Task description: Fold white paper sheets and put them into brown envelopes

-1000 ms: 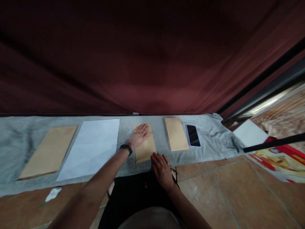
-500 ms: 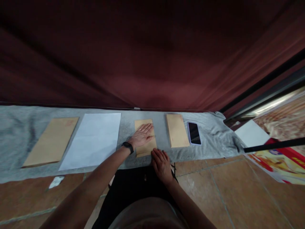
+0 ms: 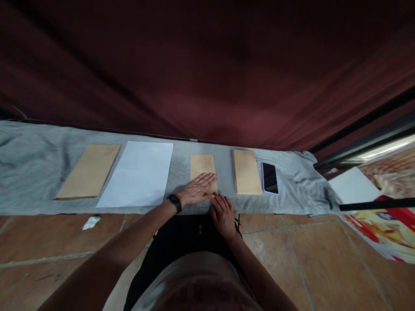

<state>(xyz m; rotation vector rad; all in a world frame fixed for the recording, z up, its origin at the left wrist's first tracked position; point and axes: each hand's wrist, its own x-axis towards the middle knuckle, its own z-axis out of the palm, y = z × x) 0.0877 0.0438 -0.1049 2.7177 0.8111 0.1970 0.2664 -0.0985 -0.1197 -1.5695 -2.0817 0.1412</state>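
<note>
A small brown paper envelope (image 3: 202,163) with faint red print lies on the grey cloth in front of me. My left hand (image 3: 198,189), a black band on its wrist, rests flat across the envelope's lower part with the fingers stretched out. Beside it, my right hand (image 3: 223,214) lies at the envelope's near right corner, fingers extended and slightly bent, the thumb mostly hidden. The two hands nearly touch at the fingertips. Under them the near edge of the envelope is hidden.
A stack of brown envelopes (image 3: 247,172) and a phone (image 3: 270,178) lie to the right. On the left are a large white sheet (image 3: 138,175) and a bigger brown envelope (image 3: 90,171). A dark red curtain (image 3: 207,103) hangs behind the grey cloth (image 3: 298,185).
My left hand has slid down the envelope toward me, uncovering its upper part and the red print. My right hand stays near the same corner. The view has shifted slightly.
</note>
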